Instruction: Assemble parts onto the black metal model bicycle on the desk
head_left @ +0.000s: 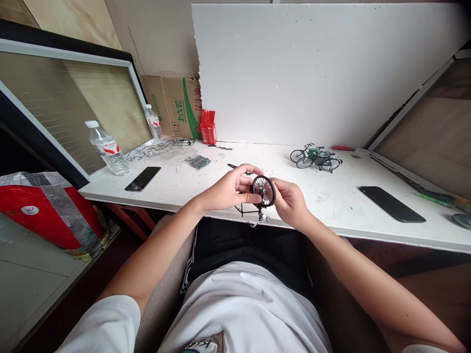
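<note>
A small black model bicycle (259, 214) is held at the table's front edge, its handlebar low and one spoked wheel (264, 190) facing up toward me. My left hand (235, 189) curls round the wheel from the left, with the thumb near the hub and the index finger over the rim. From the right, my right hand (290, 198) closes thumb and fingers at the wheel's edge. Part of the frame is hidden behind my left fingers. Just beyond the hands lies a thin dark part (232, 166) on the tabletop.
Finished-looking model bicycles (315, 158) stand at the back right. Phones lie left (143, 178) and right (392, 204). A water bottle (108, 149), loose part frames (162, 147), a bagged bundle (199, 162) and a red box (208, 128) occupy the left side. A white board (312, 73) rises behind.
</note>
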A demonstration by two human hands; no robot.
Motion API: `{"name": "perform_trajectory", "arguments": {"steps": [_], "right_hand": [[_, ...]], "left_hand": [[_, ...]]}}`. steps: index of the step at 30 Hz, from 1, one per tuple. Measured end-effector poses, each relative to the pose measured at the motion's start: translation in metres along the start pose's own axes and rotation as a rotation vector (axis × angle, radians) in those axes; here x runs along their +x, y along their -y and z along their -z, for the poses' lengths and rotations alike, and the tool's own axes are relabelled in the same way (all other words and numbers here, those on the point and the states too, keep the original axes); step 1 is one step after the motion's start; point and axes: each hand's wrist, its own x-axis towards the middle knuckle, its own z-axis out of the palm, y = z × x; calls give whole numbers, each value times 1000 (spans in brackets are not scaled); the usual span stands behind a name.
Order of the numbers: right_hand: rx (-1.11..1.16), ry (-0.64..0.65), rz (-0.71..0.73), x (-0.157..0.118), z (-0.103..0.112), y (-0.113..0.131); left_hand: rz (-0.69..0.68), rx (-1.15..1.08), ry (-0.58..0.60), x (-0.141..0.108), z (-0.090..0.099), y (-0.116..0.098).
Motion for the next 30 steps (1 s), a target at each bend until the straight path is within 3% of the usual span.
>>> {"name": "perform_trajectory", "arguments": {"steps": [10,17,25,30], "right_hand": [[236,43,-236,7,3,13],[356,-30,-172,10,5,7],[435,48,-151,14,7,-10],[383,54,-184,12,3,-9]], "left_hand": [[-92,105,-75,1,-3,1],[-82,80,-133,3,-2,0],[-63,15,-142,3,-4,0],[-68,20,-123,3,-5,1]]}}
